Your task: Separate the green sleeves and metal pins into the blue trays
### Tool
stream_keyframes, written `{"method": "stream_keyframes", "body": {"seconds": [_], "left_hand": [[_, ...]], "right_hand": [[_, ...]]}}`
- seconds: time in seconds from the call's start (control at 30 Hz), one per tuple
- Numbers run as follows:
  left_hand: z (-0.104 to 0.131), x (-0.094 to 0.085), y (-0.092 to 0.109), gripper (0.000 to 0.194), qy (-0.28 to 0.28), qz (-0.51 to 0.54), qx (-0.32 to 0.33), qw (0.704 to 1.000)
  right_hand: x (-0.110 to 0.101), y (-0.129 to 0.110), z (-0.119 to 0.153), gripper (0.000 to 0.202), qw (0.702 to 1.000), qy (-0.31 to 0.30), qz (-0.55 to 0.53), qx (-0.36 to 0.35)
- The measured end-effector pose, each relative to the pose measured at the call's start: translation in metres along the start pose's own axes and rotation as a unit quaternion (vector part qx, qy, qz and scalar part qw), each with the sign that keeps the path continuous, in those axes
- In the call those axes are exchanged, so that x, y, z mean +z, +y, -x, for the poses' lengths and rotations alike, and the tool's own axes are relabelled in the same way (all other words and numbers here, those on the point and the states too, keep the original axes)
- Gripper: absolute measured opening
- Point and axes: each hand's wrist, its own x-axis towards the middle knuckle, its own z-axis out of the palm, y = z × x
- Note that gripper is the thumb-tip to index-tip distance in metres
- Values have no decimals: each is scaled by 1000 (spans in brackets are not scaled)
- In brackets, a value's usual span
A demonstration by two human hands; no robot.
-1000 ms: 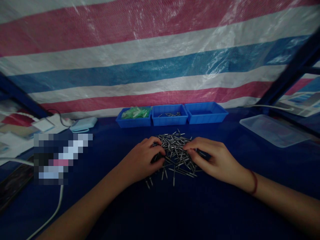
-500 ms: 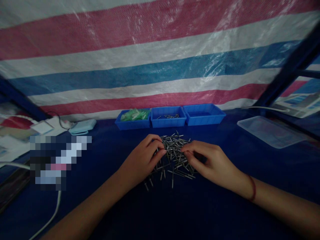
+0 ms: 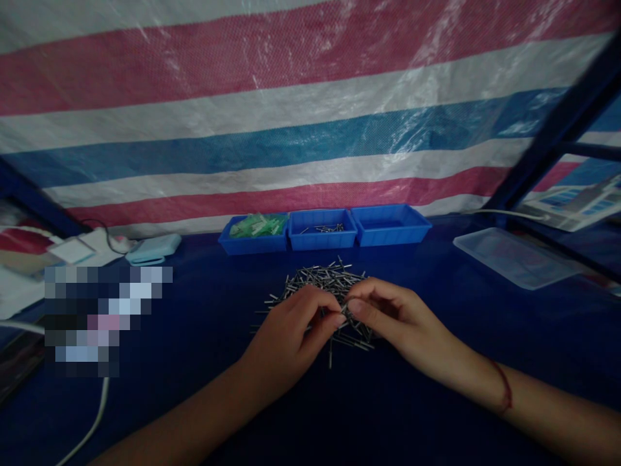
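A loose pile of metal blind rivets (image 3: pixel 320 278) lies on the dark blue table, several of them spilling out toward the front. Over the pile's near side, my left hand (image 3: pixel 294 333) has thumb and forefinger pinched together. My right hand (image 3: pixel 395 310) is pinched as well, its fingertips almost meeting the left ones. Between the two sets of fingertips shows a small bit of a rivet (image 3: pixel 344 310). How much of it each hand grips is hidden by the fingers.
Behind the pile stand three blue bins: one with green plastic bags (image 3: pixel 259 225), a middle bin (image 3: pixel 323 241) with some rivets, and a right bin (image 3: pixel 392 234). A clear plastic lid (image 3: pixel 517 259) lies right; a light blue case (image 3: pixel 154 248) and white cable (image 3: pixel 101 414) lie left.
My left hand has moved right and toward me, away from the pile's left side, uncovering rivets there. My hands are now fingertip to fingertip. The camera view has shifted slightly.
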Motion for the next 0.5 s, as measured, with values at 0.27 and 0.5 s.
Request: {"method": "stream_keyframes", "body": {"seconds": [0.27, 0.5], "left_hand": [[-3, 3, 0, 5, -9, 4, 3, 1000], [-2, 6, -1, 3, 1, 2, 2, 1000]], "right_hand": [[2, 2, 5, 10, 996, 18, 53, -70], [2, 2, 6, 11, 993, 31, 71, -89]]}}
